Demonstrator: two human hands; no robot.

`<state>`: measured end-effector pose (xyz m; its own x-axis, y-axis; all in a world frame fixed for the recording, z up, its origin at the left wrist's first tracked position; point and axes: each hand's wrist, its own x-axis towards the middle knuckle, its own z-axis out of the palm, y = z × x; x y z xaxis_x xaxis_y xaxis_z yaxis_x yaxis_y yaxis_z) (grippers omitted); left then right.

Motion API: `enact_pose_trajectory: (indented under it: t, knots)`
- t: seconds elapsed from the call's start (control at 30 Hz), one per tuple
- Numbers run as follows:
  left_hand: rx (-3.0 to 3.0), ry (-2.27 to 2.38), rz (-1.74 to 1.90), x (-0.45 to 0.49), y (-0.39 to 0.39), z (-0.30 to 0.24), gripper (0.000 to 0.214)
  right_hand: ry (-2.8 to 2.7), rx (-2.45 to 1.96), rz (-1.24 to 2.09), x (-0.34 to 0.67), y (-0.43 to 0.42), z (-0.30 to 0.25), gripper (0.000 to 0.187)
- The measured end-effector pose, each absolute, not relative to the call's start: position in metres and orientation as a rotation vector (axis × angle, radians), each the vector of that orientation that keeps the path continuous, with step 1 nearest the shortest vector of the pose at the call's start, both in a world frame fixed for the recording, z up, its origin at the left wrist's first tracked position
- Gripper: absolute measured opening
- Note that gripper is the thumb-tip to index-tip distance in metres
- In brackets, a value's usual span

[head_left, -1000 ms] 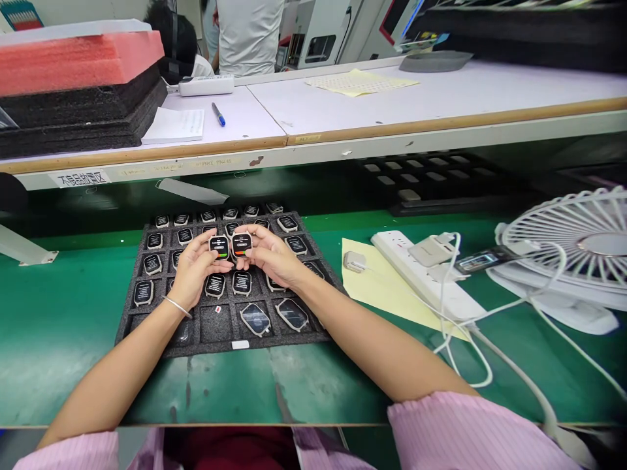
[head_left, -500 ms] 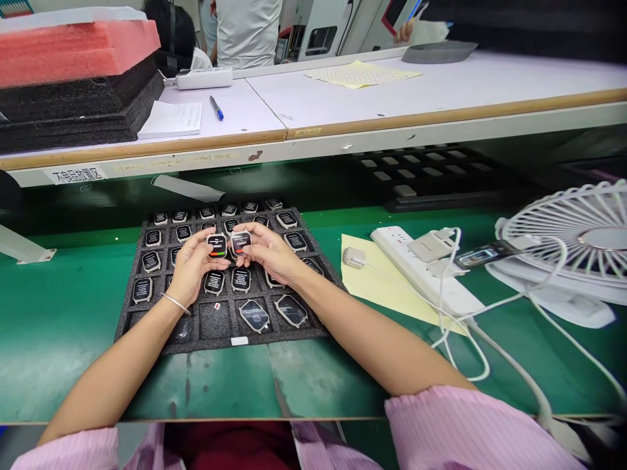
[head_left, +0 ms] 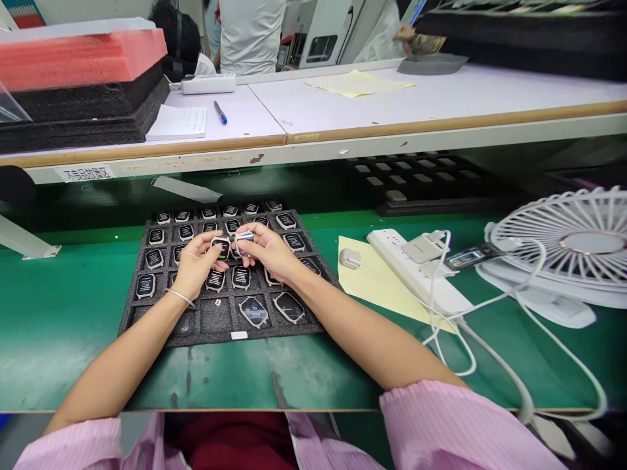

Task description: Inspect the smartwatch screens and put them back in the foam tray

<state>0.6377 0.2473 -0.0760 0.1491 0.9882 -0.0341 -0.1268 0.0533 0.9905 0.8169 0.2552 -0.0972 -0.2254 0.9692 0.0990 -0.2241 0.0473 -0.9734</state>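
Note:
My left hand [head_left: 198, 260] is closed on a smartwatch [head_left: 222, 248] with a pale case, its thumb over the lit dark screen. Close beside it, my right hand [head_left: 268, 251] grips a second smartwatch [head_left: 243, 243], tilted so that light glares off its face; the thumb lies on it. Both are held above a black foam tray [head_left: 215, 320]. Rows of similar watches lie in its pockets, several with white text on their screens. In the front row, a dark-faced watch [head_left: 289, 307] and another watch [head_left: 253, 311] show no text. My hands and forearms hide some pockets.
To the right are a yellow sheet [head_left: 360, 277], a white power strip [head_left: 416, 271] with looping cables, and a white fan [head_left: 573, 241]. A raised shelf [head_left: 333, 114] spans the back, with foam stacks [head_left: 83, 59] on its left. Another black tray [head_left: 416, 176] sits underneath.
The watch in my right hand has tipped, and its screen now shows glare instead of text and a red strip. My left thumb has shifted onto its watch's screen. The view has moved slightly.

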Motion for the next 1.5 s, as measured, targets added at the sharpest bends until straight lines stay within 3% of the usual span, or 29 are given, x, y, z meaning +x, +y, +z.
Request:
enact_pose_trajectory:
  t: [0.13, 0.27, 0.37, 0.43, 0.5, 0.57, 0.67, 0.8, 0.93, 1.07, 1.17, 1.33, 1.5]
  knots:
    - [1.171, 1.017, 1.113, 0.629, 0.239, -0.070, 0.055, -1.240, -0.831, 1.478, 0.814, 0.250, -0.093, 0.039]
    - [1.161, 0.968, 1.052, 0.600, 0.216, -0.058, 0.067, -1.334, -0.731, 1.562, 0.802, 0.234, -0.082, 0.059]
    - [1.237, 1.012, 0.969, 0.560, 0.192, -0.054, 0.063, -1.470, -0.679, 1.648, 0.786, 0.215, -0.078, 0.066]
    - [1.391, 1.107, 0.914, 0.528, 0.175, -0.057, 0.057, -1.602, -0.692, 1.661, 0.773, 0.201, -0.078, 0.060]
    - [1.618, 1.266, 0.873, 0.497, 0.161, -0.064, 0.051, -1.851, -0.772, 1.468, 0.760, 0.188, -0.080, 0.049]
    - [1.829, 1.426, 0.798, 0.473, 0.151, -0.074, 0.045, -2.125, -0.896, 1.073, 0.746, 0.177, -0.082, 0.043]
    - [2.017, 1.507, 0.694, 0.453, 0.143, -0.087, 0.042, -2.348, -1.063, 0.597, 0.724, 0.168, -0.084, 0.043]
    - [2.173, 1.513, 0.558, 0.447, 0.141, -0.092, 0.049, -2.480, -1.188, 0.491, 0.707, 0.163, -0.086, 0.049]
    - [2.282, 1.633, 0.565, 0.460, 0.138, -0.079, 0.064, -2.470, -1.168, 0.408, 0.731, 0.159, -0.080, 0.060]
    - [2.379, 1.493, 0.687, 0.515, 0.135, -0.067, 0.035, -2.366, -1.271, 0.173, 0.794, 0.156, -0.069, 0.035]
    - [2.518, 1.296, 0.568, 0.578, 0.138, -0.068, 0.024, -2.361, -1.464, 0.060, 0.838, 0.152, -0.066, 0.022]
    - [2.666, 1.448, 0.254, 0.651, 0.150, -0.075, 0.032, -2.467, -1.829, -0.176, 0.863, 0.139, -0.079, 0.029]
    - [2.480, 1.347, 0.423, 0.655, 0.153, -0.081, 0.027, -2.462, -1.726, -0.096, 0.860, 0.129, -0.093, 0.020]
